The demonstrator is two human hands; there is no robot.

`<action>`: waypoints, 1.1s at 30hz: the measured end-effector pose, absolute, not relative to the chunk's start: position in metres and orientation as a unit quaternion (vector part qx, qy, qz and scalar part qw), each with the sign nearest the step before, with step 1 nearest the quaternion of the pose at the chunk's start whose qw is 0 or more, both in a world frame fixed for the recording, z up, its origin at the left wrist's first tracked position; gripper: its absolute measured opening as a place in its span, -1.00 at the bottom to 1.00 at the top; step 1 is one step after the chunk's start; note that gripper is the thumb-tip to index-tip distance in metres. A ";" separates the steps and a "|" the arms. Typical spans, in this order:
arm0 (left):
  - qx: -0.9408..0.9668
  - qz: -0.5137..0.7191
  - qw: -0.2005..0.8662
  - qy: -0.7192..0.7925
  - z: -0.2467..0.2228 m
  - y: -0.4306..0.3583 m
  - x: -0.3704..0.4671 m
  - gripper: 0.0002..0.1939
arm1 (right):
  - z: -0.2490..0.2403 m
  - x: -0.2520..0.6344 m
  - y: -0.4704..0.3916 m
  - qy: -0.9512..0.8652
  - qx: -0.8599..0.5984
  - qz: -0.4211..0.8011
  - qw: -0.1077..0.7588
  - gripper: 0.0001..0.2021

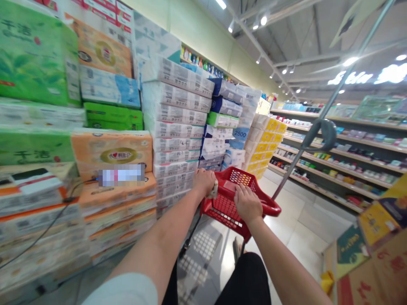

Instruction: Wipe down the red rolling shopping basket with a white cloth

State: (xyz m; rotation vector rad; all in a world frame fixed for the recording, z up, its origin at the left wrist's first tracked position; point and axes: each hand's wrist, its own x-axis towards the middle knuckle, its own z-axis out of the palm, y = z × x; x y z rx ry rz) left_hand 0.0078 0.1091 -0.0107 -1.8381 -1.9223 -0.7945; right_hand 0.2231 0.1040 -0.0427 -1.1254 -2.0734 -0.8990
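Note:
A red plastic shopping cart (224, 208) with a lattice basket stands directly in front of me. My left hand (204, 183) is closed over the left end of its handle, beside the stacked tissue packs (181, 127). A small pale item (213, 189), too unclear to name, shows at the inner side of that hand. My right hand (248, 203) lies over the handle farther right, its fingers bent forward and down around the bar. From the cart's right side a metal pole (288, 173) with a grey hook-shaped piece (321, 134) slants up to the upper right.
Packs of tissue paper (116, 152) are piled high along the left, with a black cable (47, 235) hanging across them. Shelves of small goods (337, 152) line the right side. Printed cartons (375, 258) stand at the lower right. Pale floor tiles (295, 235) run between.

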 end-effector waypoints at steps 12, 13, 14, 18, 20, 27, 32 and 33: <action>-0.642 -0.287 0.176 -0.688 -0.011 0.108 0.012 -0.63 | -0.045 0.223 0.105 -0.776 -0.433 -0.343 0.304 -0.65; -0.644 -0.288 0.179 -0.685 -0.011 0.108 0.013 -0.63 | -0.044 0.223 0.105 -0.776 -0.432 -0.344 0.304 -0.66; -0.654 -0.293 0.189 -0.671 -0.013 0.107 0.013 -0.65 | -0.043 0.222 0.104 -0.776 -0.431 -0.345 0.304 -0.66; -0.693 -0.312 0.235 -0.606 -0.025 0.096 0.013 -0.72 | -0.042 0.222 0.104 -0.778 -0.433 -0.342 0.302 -0.66; -0.689 -0.297 0.235 -0.618 -0.023 0.096 0.016 -0.72 | -0.042 0.223 0.104 -0.779 -0.435 -0.336 0.301 -0.66; -0.700 -0.233 0.214 -0.640 -0.008 0.104 0.030 -0.69 | -0.043 0.224 0.103 -0.780 -0.431 -0.338 0.302 -0.66; -0.715 -0.279 0.229 -0.598 -0.017 0.096 0.033 -0.65 | -0.042 0.224 0.103 -0.777 -0.437 -0.338 0.302 -0.66; -0.712 -0.269 0.218 -0.611 -0.015 0.097 0.034 -0.64 | -0.042 0.224 0.103 -0.776 -0.436 -0.338 0.304 -0.66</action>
